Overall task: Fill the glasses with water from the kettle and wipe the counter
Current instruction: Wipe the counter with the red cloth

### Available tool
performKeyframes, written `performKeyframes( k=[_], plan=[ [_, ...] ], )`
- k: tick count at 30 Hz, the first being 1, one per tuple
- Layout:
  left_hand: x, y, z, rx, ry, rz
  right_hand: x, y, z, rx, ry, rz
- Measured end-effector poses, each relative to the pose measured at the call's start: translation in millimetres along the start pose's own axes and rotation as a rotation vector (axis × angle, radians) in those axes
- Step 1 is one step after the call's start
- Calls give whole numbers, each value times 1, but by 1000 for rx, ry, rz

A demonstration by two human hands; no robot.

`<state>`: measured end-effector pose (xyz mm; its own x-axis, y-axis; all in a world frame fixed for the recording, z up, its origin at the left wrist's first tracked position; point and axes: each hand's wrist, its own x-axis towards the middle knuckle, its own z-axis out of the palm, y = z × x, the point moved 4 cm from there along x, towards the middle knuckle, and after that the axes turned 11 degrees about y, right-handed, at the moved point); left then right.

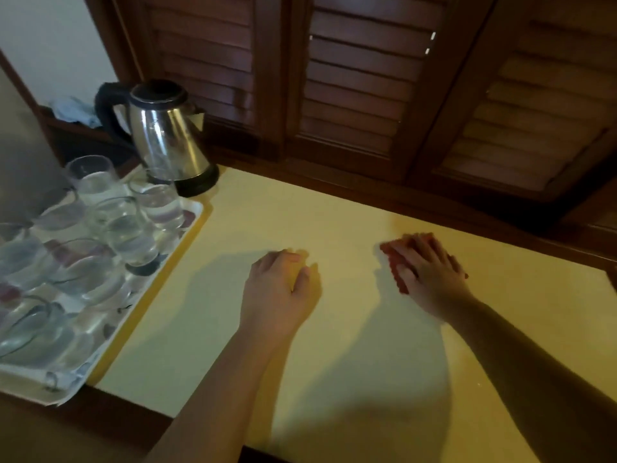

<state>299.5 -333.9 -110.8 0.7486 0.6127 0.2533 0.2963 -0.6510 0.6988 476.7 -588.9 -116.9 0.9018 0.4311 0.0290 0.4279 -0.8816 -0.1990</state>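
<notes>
Left hand [278, 289], fingers loosely curled, holding nothing, resting on the yellow counter [334, 345]. Right hand [430, 272], fingers straight and spread, pressing a red cloth [392, 259] flat against the counter. Far left: kettle [167, 135] behind the water-filled glasses [127, 228] on a tray [80, 379].

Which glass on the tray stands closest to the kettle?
The upright glass at the tray's far right corner, directly in front of the kettle; the others sit farther left or nearer the camera.
</notes>
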Motion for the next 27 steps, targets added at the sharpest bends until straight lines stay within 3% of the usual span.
performKeyframes(
  k=[2, 4, 8, 9, 11, 13, 16, 19, 21, 24, 27],
  plan=[
    [8, 20, 26, 39, -54, 31, 7, 3, 3, 8, 60, 219],
    [12, 32, 43, 73, -90, 45, -10, -20, 13, -27, 96, 207],
    [11, 33, 57, 198, -72, 108, -114, -59, 18, 16, -48, -221],
    [10, 31, 58, 212, -70, 113, -136, -48, 17, 40, -95, -325],
    [8, 30, 58, 215, -62, 117, -148, -5, 8, 37, -30, -375],
    [6, 32, 58, 216, -58, 114, -122, 50, -4, -30, 71, -203],
    [5, 35, 59, 240, -64, 108, -54, 114, -16, -119, 43, 178],
    [4, 37, 60, 259, -56, 109, -2, 114, -19, -40, 54, 446],
    [5, 35, 59, 261, -51, 99, 13, 71, -12, -36, 17, 355],
    [6, 33, 59, 267, -44, 97, -10, 0, 0, -79, -33, -70],
    [6, 33, 61, 284, -43, 109, -44, 7, -3, -58, -65, -210]
  ],
)
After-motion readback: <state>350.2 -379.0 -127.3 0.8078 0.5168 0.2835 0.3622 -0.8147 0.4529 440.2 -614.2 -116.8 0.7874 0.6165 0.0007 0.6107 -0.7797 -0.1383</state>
